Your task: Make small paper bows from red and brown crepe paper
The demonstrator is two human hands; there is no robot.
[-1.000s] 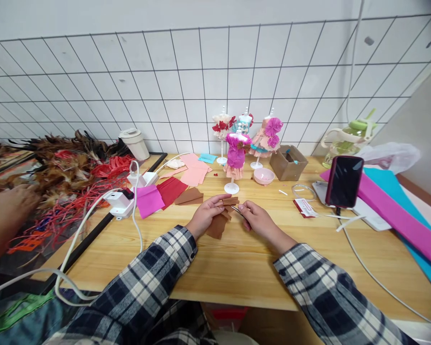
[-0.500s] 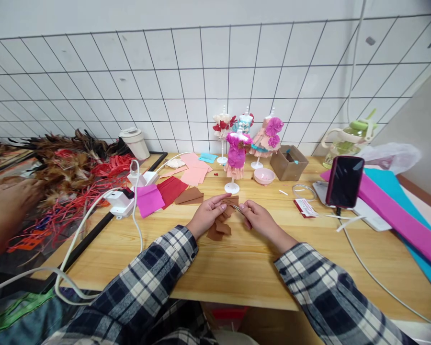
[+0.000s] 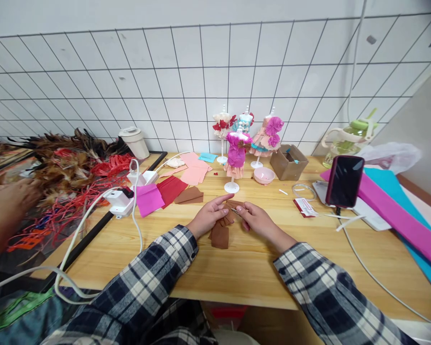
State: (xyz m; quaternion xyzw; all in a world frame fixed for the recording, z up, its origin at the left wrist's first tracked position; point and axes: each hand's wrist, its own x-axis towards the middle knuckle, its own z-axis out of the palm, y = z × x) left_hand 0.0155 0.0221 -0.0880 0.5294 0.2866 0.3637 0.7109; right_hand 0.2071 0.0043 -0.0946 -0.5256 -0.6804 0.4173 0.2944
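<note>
My left hand [image 3: 209,215] pinches a folded piece of brown paper [image 3: 221,232] over the wooden table [image 3: 237,268]. Its lower end hangs down onto the tabletop. My right hand [image 3: 257,219] is closed round a thin metal tool [image 3: 236,211], whose tip meets the top of the brown paper between the two hands. Both sleeves are dark plaid. Just beyond my hands stands a small mannequin in a magenta paper dress [image 3: 235,155] on a white stand.
Magenta, red, brown and pink paper sheets [image 3: 172,187] lie at left centre by a white power strip [image 3: 120,201]. Feathers [image 3: 64,167] and another person's hand [image 3: 10,201] are far left. A phone on a stand [image 3: 344,181], magenta and blue paper rolls [image 3: 402,215], a cardboard box [image 3: 289,163] and a pink bowl [image 3: 264,175] sit right.
The brown paper has turned in my left hand and now hangs straighter down. My right hand's tool has shifted slightly left toward the paper. The other person's hand at far left moved a little.
</note>
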